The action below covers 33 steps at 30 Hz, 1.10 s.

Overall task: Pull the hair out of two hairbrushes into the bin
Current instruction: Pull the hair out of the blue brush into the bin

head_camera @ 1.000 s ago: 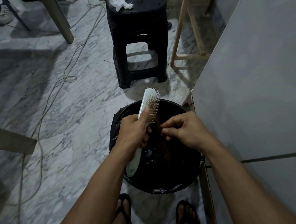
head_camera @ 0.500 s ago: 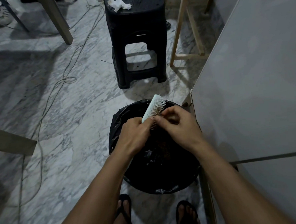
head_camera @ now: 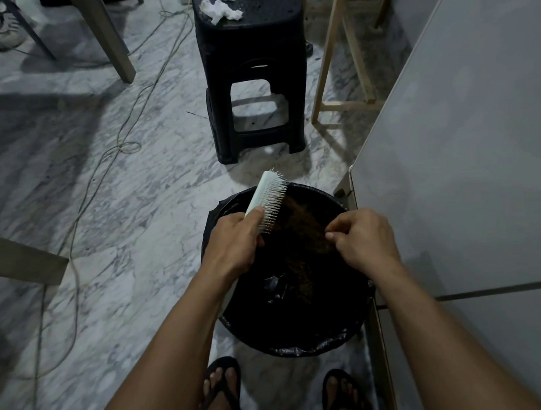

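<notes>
We hold the pale hairbrush over the black bin, our left hand wrapped around its handle, bristles facing right. Our right hand pinches a brown web of hair, which looks light, soft and clingy; gripping it near the bristle roots seems wisest. A black stool stands beyond, well apart, blocking nothing.

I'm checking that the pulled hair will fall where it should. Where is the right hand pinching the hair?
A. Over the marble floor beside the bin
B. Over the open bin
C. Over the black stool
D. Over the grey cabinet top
B: the right hand pinches the brown hair above the bin, drawing it away from the brush held in the left hand.
</notes>
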Each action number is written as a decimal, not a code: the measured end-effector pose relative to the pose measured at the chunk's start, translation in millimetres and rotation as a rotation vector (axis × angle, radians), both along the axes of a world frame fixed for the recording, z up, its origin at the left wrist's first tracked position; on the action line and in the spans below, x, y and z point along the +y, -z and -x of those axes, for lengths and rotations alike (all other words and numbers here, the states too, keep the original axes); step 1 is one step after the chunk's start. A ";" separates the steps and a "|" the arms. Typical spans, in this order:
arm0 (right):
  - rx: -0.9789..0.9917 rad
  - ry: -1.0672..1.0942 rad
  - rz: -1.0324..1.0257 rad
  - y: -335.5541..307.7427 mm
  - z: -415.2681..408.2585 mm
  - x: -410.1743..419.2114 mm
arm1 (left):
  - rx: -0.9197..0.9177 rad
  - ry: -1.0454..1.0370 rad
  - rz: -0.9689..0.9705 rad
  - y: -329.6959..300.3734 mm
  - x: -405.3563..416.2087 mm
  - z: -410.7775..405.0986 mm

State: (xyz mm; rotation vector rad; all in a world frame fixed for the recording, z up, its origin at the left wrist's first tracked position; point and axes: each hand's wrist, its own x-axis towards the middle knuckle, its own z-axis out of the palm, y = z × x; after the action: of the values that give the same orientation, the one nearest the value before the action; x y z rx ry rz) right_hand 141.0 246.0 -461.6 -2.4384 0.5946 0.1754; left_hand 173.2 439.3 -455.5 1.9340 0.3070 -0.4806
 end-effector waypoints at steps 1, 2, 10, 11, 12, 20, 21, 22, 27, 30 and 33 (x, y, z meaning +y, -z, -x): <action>0.033 -0.015 0.031 0.5 0.4 1.4 | 0.004 0.011 0.000 0.4 -0.5 0.3; 0.040 -0.027 0.040 0.6 0.1 2.1 | 0.006 0.022 -0.001 0.7 -1.1 0.5; -0.261 0.088 -0.705 -4.5 -7.0 24.5 | 0.013 0.163 -0.022 -1.3 -12.2 6.7; -0.283 0.094 -0.657 -2.3 -6.3 24.7 | 0.013 0.179 -0.019 -1.4 -13.7 7.4; -0.301 0.105 -0.616 -1.6 -5.7 24.4 | 0.010 0.185 -0.016 -1.5 -14.6 8.0; 0.022 0.058 -0.174 6.0 -0.1 3.1 | -0.089 -0.037 0.022 -2.7 -7.5 0.2; 0.058 0.025 -0.188 6.1 -0.2 3.3 | -0.089 -0.043 0.020 -2.9 -6.6 -0.2; 0.053 -0.014 -0.239 4.2 -0.5 5.7 | -0.086 -0.036 0.020 -3.8 -6.7 0.2; -0.006 -0.004 -0.981 -10.7 -5.0 25.0 | -0.097 0.065 0.007 -10.2 -13.4 6.6; 0.015 -0.036 -0.932 -10.1 -1.4 27.8 | -0.153 0.116 -0.056 -13.5 -15.5 8.5; -0.027 -0.020 -0.826 -10.5 0.4 30.5 | -0.157 0.131 -0.055 -12.8 -17.3 10.2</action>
State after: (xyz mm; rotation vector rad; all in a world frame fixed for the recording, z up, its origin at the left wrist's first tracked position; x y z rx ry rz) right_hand 140.6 276.4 -451.1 -1.6426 0.3773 0.3214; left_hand 163.0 421.9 -442.7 2.0407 0.0934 -0.4055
